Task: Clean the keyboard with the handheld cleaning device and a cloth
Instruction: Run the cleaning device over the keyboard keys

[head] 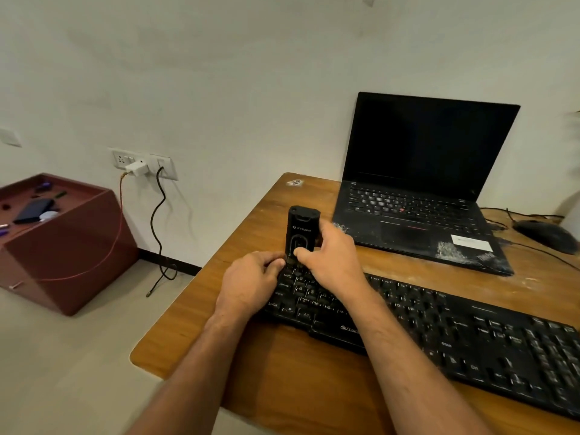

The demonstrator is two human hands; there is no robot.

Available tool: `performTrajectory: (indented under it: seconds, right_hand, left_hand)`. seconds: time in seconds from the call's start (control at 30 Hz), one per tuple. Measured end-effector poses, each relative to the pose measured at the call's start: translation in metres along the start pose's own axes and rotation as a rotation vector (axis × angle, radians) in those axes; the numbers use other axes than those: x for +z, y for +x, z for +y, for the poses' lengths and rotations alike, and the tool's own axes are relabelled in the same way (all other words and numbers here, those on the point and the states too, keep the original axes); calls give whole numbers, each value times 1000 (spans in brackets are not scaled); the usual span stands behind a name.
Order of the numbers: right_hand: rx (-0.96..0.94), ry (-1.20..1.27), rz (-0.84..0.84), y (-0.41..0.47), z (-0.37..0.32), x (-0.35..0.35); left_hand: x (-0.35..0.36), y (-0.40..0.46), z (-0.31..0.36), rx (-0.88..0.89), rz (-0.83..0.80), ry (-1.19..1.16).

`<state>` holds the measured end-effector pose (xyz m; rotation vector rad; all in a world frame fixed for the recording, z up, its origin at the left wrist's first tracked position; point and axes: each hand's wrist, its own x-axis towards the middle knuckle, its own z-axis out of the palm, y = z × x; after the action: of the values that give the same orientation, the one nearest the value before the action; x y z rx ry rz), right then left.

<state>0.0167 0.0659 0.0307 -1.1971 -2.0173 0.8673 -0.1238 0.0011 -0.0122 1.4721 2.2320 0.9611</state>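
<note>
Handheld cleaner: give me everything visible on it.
The handheld cleaning device is a black, plastic-looking block standing upright on the top-left corner of the black keyboard. White logo text and an oval outlined panel show on its face. The right hand grips its lower part, thumb on the panel; the left hand touches its base.

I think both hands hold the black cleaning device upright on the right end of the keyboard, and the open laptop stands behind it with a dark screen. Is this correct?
Not quite. In the head view the cleaning device, held by the left hand and right hand, stands on the left end of the keyboard, not the right. The rest holds: the open laptop behind has a dark screen.
</note>
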Motion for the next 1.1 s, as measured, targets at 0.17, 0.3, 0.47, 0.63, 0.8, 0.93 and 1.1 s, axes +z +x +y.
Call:
performTrajectory:
  seconds: [0.17,0.3,0.47,0.63,0.8,0.93,1.1]
  right_hand:
    - [18,57,-34,1,6,-8]
    - [30,67,38,3,9,-8]
    - [10,70,-82,-1,8,-8]
    - [13,39,38,4,10,-7]
    - [4,49,-48,-4,9,-8]
    - [-1,76,-34,-7,7,-9]
    - [-23,40,-20,-14,5,-9]
  left_hand:
    - [-1,4,1,60,-55,100]
    - [-2,5,2,41,-97,68]
    - [-1,4,2,34,-74,82]
    - [0,6,1,22,-77,54]
    - [1,6,0,30,-71,56]
    - [0,5,0,29,-84,27]
    - [-1,3,0,25,-74,19]
